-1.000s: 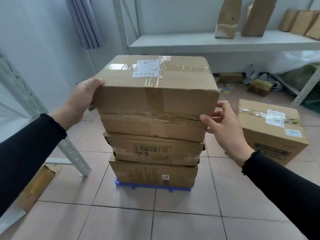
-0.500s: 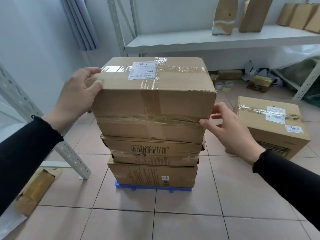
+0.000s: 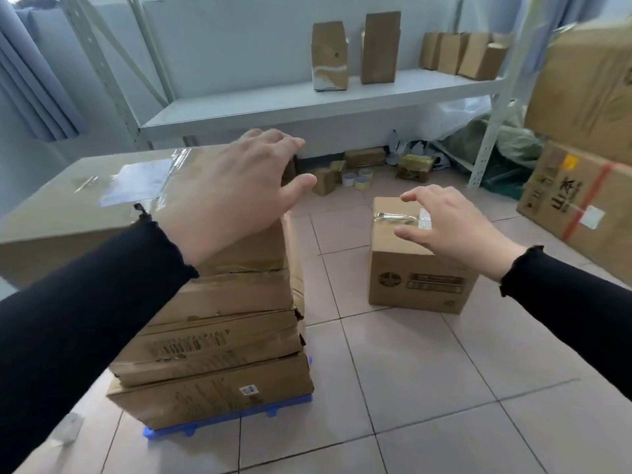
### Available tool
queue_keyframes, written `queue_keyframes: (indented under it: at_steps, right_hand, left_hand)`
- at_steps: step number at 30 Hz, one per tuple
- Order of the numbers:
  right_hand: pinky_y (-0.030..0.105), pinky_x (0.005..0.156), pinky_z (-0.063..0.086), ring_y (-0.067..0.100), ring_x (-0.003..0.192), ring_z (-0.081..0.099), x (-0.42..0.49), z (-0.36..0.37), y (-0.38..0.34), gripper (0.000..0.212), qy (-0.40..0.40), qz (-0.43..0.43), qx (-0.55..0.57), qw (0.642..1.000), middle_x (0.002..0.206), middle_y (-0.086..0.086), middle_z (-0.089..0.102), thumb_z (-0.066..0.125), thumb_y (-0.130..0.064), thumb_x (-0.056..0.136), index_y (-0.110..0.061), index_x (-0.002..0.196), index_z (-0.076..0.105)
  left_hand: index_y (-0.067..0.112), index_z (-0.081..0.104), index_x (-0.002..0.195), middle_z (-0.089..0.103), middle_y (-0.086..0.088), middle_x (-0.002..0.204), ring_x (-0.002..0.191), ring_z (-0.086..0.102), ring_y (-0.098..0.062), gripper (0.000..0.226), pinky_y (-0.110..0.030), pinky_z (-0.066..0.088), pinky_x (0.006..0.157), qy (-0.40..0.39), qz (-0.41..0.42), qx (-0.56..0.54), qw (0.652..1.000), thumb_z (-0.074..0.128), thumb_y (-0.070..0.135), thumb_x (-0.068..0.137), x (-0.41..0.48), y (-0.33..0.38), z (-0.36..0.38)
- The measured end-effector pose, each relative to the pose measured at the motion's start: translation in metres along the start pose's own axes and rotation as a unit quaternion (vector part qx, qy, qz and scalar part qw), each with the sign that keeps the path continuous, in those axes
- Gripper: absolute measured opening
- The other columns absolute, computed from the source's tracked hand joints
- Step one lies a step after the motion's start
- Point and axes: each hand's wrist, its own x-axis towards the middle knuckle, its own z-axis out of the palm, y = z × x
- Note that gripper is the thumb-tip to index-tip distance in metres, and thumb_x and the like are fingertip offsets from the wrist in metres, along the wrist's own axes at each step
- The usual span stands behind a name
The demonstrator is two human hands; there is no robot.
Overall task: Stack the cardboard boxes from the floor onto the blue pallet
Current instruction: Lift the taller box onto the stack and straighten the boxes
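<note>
A stack [image 3: 212, 319] of boxes is seen on the blue pallet [image 3: 225, 420], of which only a front strip and a corner show beneath the lowest box. At least 3 boxes are counted in it, perhaps 4, since a taped seam under the top box [image 3: 102, 200] cannot be told from a joint between 2 boxes. That much of the task is judged done. 1 box [image 3: 420, 268] is left on the floor [image 3: 444, 388] to the right, well apart from the stack, and it is judged the next to be lifted; whether the large cartons [image 3: 578, 200] at the far right belong to the task cannot be told. The left hand [image 3: 232, 196] is spread flat, fingers apart, over the right end of the top box, clamped on nothing. The right hand [image 3: 451, 227] is held open above the floor box, fingers spread, and contact with its lid is not clearly shown. Against the frame 0.5 s earlier, both hands are found released from the sides of the top box, the right one is carried across to the floor box, and the view is swung to the right, so that the stack now lies left of centre.
</note>
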Motion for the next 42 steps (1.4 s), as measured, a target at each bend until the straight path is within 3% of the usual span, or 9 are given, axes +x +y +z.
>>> queue_keyframes:
  at_steps: [7, 17, 21, 25, 28, 34, 36, 38, 42]
  right_hand:
    - [0.036, 0.104, 0.034, 0.028, 0.132, 0.044, -0.019, 0.010, 0.104, 0.067, -0.016, 0.100, -0.011, 0.995, 0.145, 0.008, 0.053, 0.066, -0.045, 0.092, -0.014, 0.148, 0.047]
    - [0.042, 0.102, 0.043, 0.032, 0.134, 0.049, -0.038, 0.091, 0.227, 0.068, -0.085, 0.266, 0.053, 0.959, 0.148, 0.013, 0.052, 0.068, -0.038, 0.092, -0.010, 0.148, 0.042]
    - [0.041, 0.102, 0.042, 0.034, 0.137, 0.047, -0.027, 0.134, 0.262, 0.073, -0.106, 0.317, 0.136, 0.933, 0.153, 0.015, 0.047, 0.070, -0.034, 0.092, -0.008, 0.151, 0.038]
    - [0.043, 0.112, 0.039, 0.031, 0.145, 0.041, -0.011, 0.182, 0.293, 0.093, -0.122, 0.347, 0.228, 0.901, 0.162, 0.010, 0.037, 0.074, -0.038, 0.089, -0.013, 0.161, 0.020]
    - [0.042, 0.111, 0.041, 0.031, 0.144, 0.043, -0.001, 0.210, 0.312, 0.095, -0.110, 0.349, 0.275, 0.889, 0.161, 0.008, 0.039, 0.077, -0.034, 0.086, -0.017, 0.161, 0.021]
    - [0.032, 0.095, 0.044, 0.020, 0.120, 0.057, 0.011, 0.240, 0.320, 0.084, -0.065, 0.329, 0.416, 0.845, 0.128, -0.005, 0.061, 0.077, -0.016, 0.089, -0.023, 0.156, 0.027]
    - [0.035, 0.098, 0.046, 0.017, 0.116, 0.057, 0.014, 0.244, 0.314, 0.080, -0.038, 0.332, 0.469, 0.818, 0.121, -0.009, 0.061, 0.074, -0.012, 0.091, -0.022, 0.155, 0.028]
    - [0.035, 0.099, 0.045, 0.013, 0.114, 0.058, 0.014, 0.247, 0.308, 0.075, -0.032, 0.325, 0.504, 0.799, 0.120, -0.013, 0.062, 0.073, -0.013, 0.092, -0.024, 0.154, 0.031]
    - [0.025, 0.087, 0.045, 0.000, 0.107, 0.058, 0.012, 0.237, 0.287, 0.062, -0.017, 0.306, 0.546, 0.780, 0.115, -0.019, 0.063, 0.071, -0.016, 0.094, -0.026, 0.146, 0.040]
  left_hand:
    - [0.015, 0.039, 0.155, 0.050, -0.007, 0.152, 0.138, 0.046, -0.025, 0.064, -0.041, 0.040, 0.110, -0.087, 0.034, -0.014, 0.996, 0.043, 0.052, 0.103, 0.056, 0.097, 0.090]
    - [0.009, 0.044, 0.150, 0.054, -0.012, 0.148, 0.134, 0.051, -0.029, 0.058, -0.037, 0.043, 0.102, -0.258, -0.112, -0.148, 0.948, 0.048, 0.045, 0.105, 0.093, 0.133, 0.260]
    - [0.005, 0.040, 0.152, 0.051, -0.013, 0.151, 0.135, 0.049, -0.030, 0.060, -0.031, 0.040, 0.096, -0.261, -0.211, -0.246, 0.909, 0.047, 0.042, 0.106, 0.109, 0.137, 0.310]
    - [0.005, 0.035, 0.155, 0.048, -0.012, 0.153, 0.137, 0.048, -0.030, 0.068, -0.029, 0.035, 0.091, -0.257, -0.332, -0.371, 0.828, 0.049, 0.049, 0.104, 0.126, 0.140, 0.352]
    - [0.008, 0.043, 0.149, 0.057, -0.008, 0.143, 0.123, 0.055, -0.026, 0.067, -0.032, 0.040, 0.092, -0.251, -0.372, -0.438, 0.779, 0.053, 0.053, 0.100, 0.133, 0.134, 0.379]
    - [0.021, 0.034, 0.151, 0.057, 0.002, 0.126, 0.110, 0.057, -0.018, 0.064, -0.038, 0.043, 0.091, -0.243, -0.407, -0.535, 0.700, 0.060, 0.047, 0.099, 0.134, 0.126, 0.405]
    - [0.026, 0.028, 0.155, 0.055, 0.003, 0.126, 0.112, 0.055, -0.019, 0.067, -0.038, 0.041, 0.093, -0.246, -0.409, -0.546, 0.689, 0.061, 0.045, 0.099, 0.133, 0.126, 0.401]
    - [0.025, 0.026, 0.156, 0.056, 0.005, 0.121, 0.105, 0.057, -0.015, 0.067, -0.030, 0.045, 0.080, -0.239, -0.405, -0.549, 0.691, 0.060, 0.043, 0.101, 0.130, 0.123, 0.392]
    - [0.023, 0.028, 0.153, 0.054, 0.010, 0.112, 0.094, 0.055, -0.007, 0.062, -0.026, 0.042, 0.064, -0.215, -0.395, -0.532, 0.718, 0.058, 0.042, 0.102, 0.127, 0.114, 0.359]
